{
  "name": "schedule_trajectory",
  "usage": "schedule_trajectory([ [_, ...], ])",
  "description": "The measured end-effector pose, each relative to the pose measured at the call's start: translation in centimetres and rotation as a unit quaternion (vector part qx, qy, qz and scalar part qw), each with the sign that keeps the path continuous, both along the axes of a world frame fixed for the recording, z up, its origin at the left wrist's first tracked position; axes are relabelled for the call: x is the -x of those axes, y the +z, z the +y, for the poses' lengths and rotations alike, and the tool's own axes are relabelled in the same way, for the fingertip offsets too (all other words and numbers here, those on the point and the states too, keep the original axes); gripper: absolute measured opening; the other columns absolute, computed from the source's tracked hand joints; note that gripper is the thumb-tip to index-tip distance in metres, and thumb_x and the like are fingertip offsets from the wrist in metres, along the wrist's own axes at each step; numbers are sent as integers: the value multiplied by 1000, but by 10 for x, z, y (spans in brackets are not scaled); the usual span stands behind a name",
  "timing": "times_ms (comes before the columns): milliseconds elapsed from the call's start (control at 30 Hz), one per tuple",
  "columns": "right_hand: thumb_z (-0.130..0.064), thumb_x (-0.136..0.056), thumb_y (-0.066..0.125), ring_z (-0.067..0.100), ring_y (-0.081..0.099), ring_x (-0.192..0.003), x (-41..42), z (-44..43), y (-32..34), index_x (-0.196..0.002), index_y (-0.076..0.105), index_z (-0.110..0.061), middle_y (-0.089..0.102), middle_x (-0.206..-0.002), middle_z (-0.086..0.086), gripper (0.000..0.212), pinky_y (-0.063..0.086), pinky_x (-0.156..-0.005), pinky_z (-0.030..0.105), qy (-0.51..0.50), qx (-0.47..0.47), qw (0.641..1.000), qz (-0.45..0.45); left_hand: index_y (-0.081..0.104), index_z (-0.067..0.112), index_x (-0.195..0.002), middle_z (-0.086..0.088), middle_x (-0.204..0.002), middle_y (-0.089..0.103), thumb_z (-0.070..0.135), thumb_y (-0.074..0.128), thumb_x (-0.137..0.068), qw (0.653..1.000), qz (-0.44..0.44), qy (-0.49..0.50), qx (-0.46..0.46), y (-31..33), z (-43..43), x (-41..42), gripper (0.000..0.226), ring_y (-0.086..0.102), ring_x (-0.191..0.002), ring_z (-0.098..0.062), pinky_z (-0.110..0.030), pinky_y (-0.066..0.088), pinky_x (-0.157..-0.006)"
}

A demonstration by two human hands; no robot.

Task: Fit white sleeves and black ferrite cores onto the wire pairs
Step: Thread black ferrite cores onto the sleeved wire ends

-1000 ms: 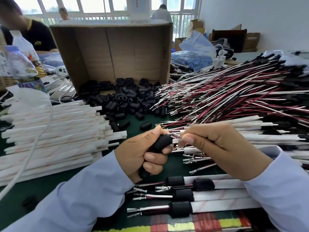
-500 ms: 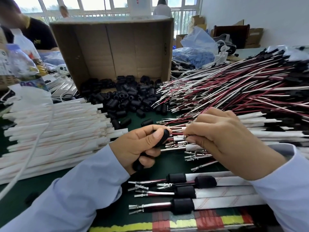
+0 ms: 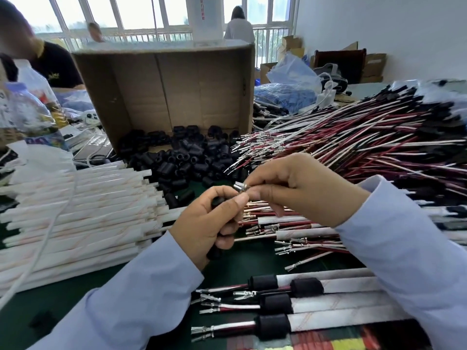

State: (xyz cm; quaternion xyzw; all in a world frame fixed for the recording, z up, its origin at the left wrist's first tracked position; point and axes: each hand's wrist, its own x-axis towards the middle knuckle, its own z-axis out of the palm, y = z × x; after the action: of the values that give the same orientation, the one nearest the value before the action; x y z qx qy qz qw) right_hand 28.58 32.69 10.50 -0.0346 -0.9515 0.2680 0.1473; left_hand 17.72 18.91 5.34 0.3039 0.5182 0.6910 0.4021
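Left hand (image 3: 209, 221) curled tight; right hand (image 3: 303, 188) pinching (thumb against forefinger); the two nearly touch.

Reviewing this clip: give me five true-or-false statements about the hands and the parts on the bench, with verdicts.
1. The left hand holds black ferrite cores. True.
2. The right hand lies empty on the table. False: it pinches the metal terminals of a wire pair.
3. The white sleeves are stacked on the person's right. False: they are on the left, and the wire pile is on the right.
4. Four finished pieces with cores fitted lie nearest the camera. True.
5. The cardboard box is closed. False: it is open toward the person, with loose cores in front of it.
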Motion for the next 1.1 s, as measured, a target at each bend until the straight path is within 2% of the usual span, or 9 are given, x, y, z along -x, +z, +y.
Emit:
schedule_trajectory([
  [100, -25, -88, 65, 5, 54, -52, -2, 0, -7, -98, 68, -20, 62, -54, -3, 11, 41, -55, 15, 11, -13, 1000, -8, 54, 15, -85, 5, -57, 49, 42, 66, -62, 999, 37, 21, -11, -2, 2, 1, 38, 32, -39, -3, -11, 27, -35],
  [267, -22, -79, 75, 6, 46, -50, -1, -7, -19, -109, 44, -21, 57, -56, -2, 43, 38, -52, 16, -4, -37, 999, -25, 63, 22, -71, 1, -56, 57, 36, 70, -65, 983, 159, 87, -8, -5, -1, 7, 17, 36, -37, -6, -13, 29, -37],
  [367, -28, -77, 77, -2, 48, -50, -12, 8, -7, -96, 59, -20, 62, -61, -5, 27, 36, -52, 10, -12, -53, 994, -92, 62, 20, -64, -1, -54, 61, 31, 72, -62, 983, 128, 130, -19, -3, -7, 14, 14, 35, -34, -5, -14, 28, -36],
  [500, -36, -76, 76, -1, 48, -49, -23, 24, 4, -77, 72, -22, 69, -63, -6, 14, 36, -51, 12, 17, -8, 983, -182, 63, 25, -60, 0, -54, 61, 35, 73, -60, 987, 133, 86, 2, -5, -9, 8, 14, 33, -35, -7, -12, 27, -38],
  [600, -47, -80, 66, 7, 58, -71, -14, 7, -8, -92, 72, -23, 67, -75, -10, 27, 46, -68, 28, -15, -99, 990, -95, 61, 26, -57, 2, -55, 57, 40, 71, -59, 995, 87, 44, 19, -4, -5, 1, 18, 34, -34, -5, -12, 26, -35],
  [700, -20, -92, 58, 17, 52, -67, -1, -21, -23, -85, 66, -10, 60, -69, -2, 14, 43, -68, 37, -3, -74, 997, 26, 54, 21, -69, 3, -55, 51, 46, 62, -67, 998, -22, 30, 47, 0, -3, 3, 27, 33, -34, -3, -9, 24, -32],
  [867, -35, -97, 45, 20, 50, -68, -2, -19, -28, -80, 60, -9, 54, -67, 2, 34, 42, -67, 42, -29, -111, 993, 9, 49, 12, -86, 0, -62, 45, 38, 44, -91, 958, -280, 0, 69, 5, -11, 16, 27, 38, -41, -4, -9, 27, -29],
  [967, -38, -97, 44, 11, 48, -60, -2, -15, -29, -69, 59, -17, 51, -61, 0, 38, 41, -61, 36, 7, -35, 999, -12, 47, 8, -93, -4, -70, 47, 29, 42, -81, 955, -283, -43, 72, 5, -13, 14, 25, 41, -48, -7, -11, 31, -34],
  [1100, -23, -91, 60, 10, 57, -66, -4, -6, -30, -96, 74, -10, 63, -68, 0, 20, 47, -65, 27, 18, 51, 996, 71, 54, 6, -95, -2, -70, 52, 18, 51, -76, 971, -226, -64, 44, 6, -15, 9, 22, 43, -49, -4, -11, 32, -37],
])
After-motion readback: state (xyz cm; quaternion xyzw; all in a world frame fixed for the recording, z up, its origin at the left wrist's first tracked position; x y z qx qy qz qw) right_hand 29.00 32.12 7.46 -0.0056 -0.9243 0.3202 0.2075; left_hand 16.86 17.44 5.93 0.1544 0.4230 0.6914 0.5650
